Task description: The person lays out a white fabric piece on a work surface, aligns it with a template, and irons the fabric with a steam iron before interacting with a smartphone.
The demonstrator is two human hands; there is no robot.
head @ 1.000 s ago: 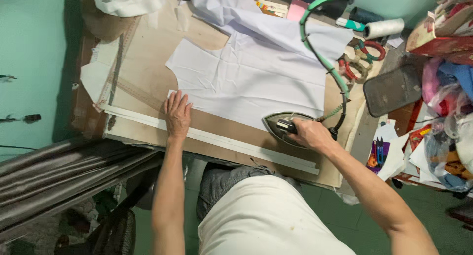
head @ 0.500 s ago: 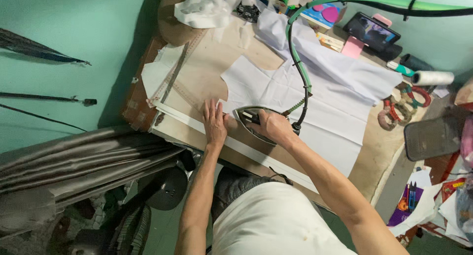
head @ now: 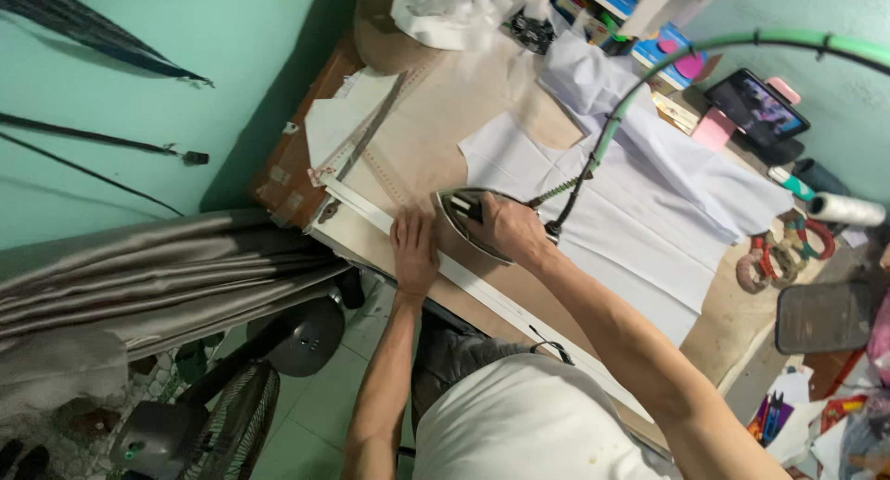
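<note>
On the table [head: 422, 151], the left hand [head: 413, 250] presses flat and open on one white strip [head: 371, 218]. The right hand [head: 505, 228] grips one iron [head: 461, 213]

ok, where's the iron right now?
Head view, centre frame: the iron sits on the white strip at the table's near edge, gripped by the right hand, with the left hand pressed flat just beside it.
</note>
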